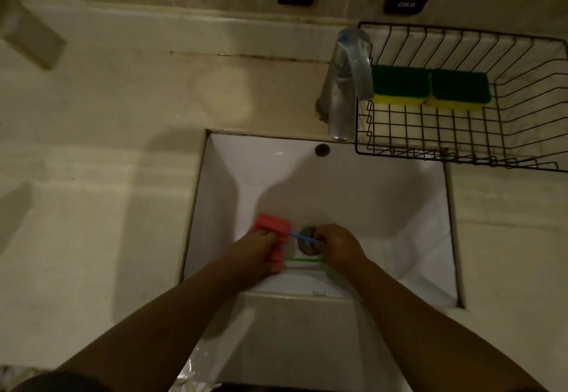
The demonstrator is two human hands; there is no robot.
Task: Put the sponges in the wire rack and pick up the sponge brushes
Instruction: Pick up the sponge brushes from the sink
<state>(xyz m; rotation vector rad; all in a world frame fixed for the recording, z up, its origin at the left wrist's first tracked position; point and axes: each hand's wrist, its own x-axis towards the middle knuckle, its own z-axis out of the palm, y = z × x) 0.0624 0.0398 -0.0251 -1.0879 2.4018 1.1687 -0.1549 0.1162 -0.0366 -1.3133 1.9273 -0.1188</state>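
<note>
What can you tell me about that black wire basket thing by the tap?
The wire rack is a black basket of thin metal wires crossing in a grid, with slanted open sides. It sits on the counter to the right of the tap, at the sink's back corner, its front edge reaching slightly over the basin. Two sponges, green on top and yellow below, lie side by side inside near its back. Neither hand touches it.

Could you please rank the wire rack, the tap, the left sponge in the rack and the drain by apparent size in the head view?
1. Wire rack
2. Tap
3. Left sponge
4. Drain, partly hidden by the right hand, and deeper in the sink, so its rank is unsure.
</note>
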